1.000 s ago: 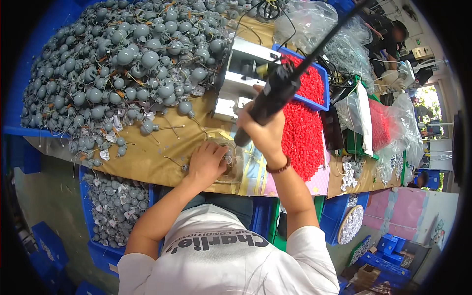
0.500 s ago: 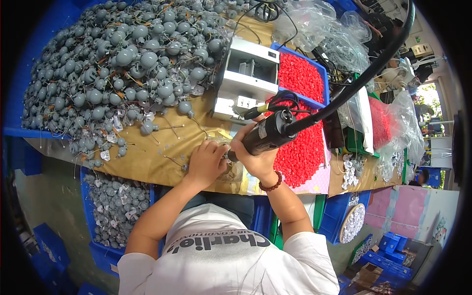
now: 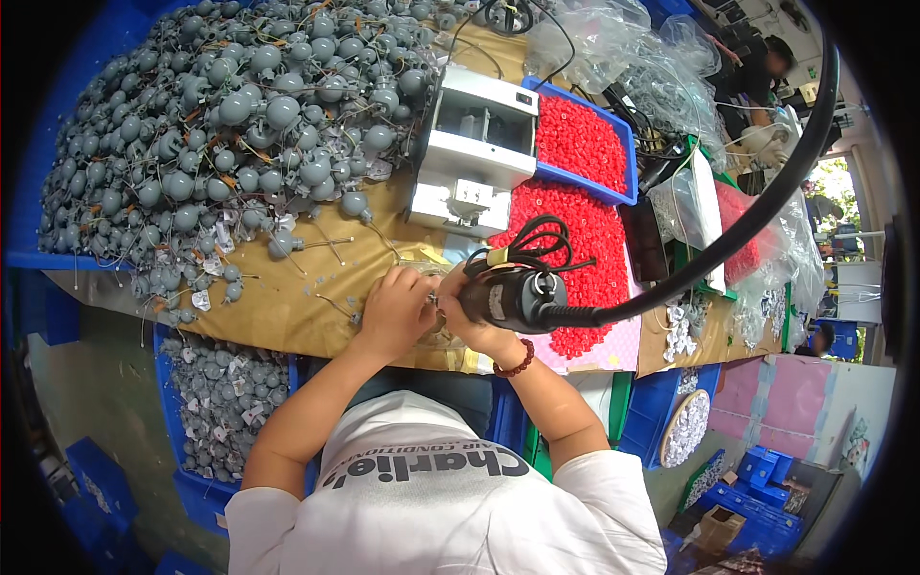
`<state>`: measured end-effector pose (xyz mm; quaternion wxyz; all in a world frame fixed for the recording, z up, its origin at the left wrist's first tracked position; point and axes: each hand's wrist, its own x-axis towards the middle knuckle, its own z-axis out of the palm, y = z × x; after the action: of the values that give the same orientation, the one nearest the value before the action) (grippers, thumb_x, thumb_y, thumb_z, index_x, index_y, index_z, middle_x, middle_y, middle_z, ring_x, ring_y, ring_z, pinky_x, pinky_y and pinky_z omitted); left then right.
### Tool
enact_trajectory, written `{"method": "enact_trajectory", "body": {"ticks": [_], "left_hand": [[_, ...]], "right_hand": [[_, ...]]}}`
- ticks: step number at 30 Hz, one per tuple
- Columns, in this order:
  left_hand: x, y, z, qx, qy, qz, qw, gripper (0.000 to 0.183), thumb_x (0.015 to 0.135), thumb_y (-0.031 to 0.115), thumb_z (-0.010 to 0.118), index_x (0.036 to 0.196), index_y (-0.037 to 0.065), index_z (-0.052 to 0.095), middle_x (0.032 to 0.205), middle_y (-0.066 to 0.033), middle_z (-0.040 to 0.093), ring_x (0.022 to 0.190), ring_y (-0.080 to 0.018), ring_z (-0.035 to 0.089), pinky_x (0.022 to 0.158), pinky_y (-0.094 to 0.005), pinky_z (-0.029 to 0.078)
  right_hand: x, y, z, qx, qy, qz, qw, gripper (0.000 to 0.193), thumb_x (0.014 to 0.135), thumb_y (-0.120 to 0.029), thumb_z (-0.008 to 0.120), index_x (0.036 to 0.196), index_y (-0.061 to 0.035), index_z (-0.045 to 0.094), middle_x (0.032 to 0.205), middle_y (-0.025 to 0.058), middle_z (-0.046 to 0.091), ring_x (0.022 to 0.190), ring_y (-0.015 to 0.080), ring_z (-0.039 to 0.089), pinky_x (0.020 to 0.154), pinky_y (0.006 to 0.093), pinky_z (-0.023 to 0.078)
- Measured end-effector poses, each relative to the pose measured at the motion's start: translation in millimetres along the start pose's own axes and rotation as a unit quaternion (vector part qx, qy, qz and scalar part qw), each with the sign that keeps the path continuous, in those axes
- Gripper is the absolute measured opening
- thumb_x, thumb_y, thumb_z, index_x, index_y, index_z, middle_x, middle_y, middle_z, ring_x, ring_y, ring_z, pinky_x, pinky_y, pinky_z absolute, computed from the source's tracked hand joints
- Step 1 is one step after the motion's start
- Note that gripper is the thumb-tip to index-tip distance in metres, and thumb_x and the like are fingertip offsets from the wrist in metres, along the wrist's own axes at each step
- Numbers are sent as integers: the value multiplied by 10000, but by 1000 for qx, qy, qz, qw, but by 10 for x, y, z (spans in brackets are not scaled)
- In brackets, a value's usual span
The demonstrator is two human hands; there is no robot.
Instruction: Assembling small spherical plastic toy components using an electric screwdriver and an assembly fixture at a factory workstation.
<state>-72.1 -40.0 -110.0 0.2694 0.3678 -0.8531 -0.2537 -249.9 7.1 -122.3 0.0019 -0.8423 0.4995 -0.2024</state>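
Note:
My right hand point(image 3: 471, 324) is wrapped round a black corded electric screwdriver point(image 3: 506, 295), whose thick cable runs off to the upper right. Its tip is hidden by my fingers. Close against it, my left hand point(image 3: 398, 309) is closed, fingertips pinched on something small that I cannot make out. Both hands meet low over the front of the brown-covered table point(image 3: 316, 326). Left of them lies a big heap of grey ball-shaped parts point(image 3: 220, 144) with thin wires. Just beyond the hands stands a white boxy machine point(image 3: 479, 125).
A blue tray of red pieces point(image 3: 580, 144) stands beside the machine, with more red pieces point(image 3: 546, 216) heaped loose in front. Below the table's left edge is a blue bin of grey parts point(image 3: 225, 407). Clear plastic bags point(image 3: 613, 48) lie at the back. A person point(image 3: 757, 77) is at the far right.
The screwdriver has tilted, its cable end swinging down toward me. My right fingers have closed in on the left fingertips. A person has come into view at the upper right.

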Motion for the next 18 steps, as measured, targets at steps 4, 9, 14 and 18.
{"method": "enact_trajectory", "body": {"ticks": [4,9,14,18], "left_hand": [[-10,3,-17,-14,-3,-10,1000,434,737,83,733,1158,118,636,1048,-78,603,1062,-320,582,890,-445,496],[20,53,-55,-36,-25,-42,998,442,750,94,753,1176,94,635,1111,-94,610,1112,-333,561,943,-445,480],[-44,123,-80,-28,8,-75,997,436,782,118,779,1190,54,636,1203,-104,626,1178,-334,535,1015,-437,449],[-81,84,-4,-59,12,-40,997,406,798,96,771,1181,46,647,1208,-110,655,1213,-341,537,1032,-447,446]], "right_hand": [[295,-171,-445,229,105,81,964,81,846,-21,702,885,-21,631,789,70,549,758,257,574,706,403,486],[326,-137,-570,371,145,237,886,184,836,79,648,977,-19,580,800,69,611,726,185,609,686,320,508],[581,155,-894,504,351,388,687,280,899,35,688,1130,-18,538,907,53,654,771,137,646,713,291,533],[203,606,-626,436,369,429,700,341,949,-9,681,1261,4,544,1127,91,634,1033,180,630,857,299,531]]}}
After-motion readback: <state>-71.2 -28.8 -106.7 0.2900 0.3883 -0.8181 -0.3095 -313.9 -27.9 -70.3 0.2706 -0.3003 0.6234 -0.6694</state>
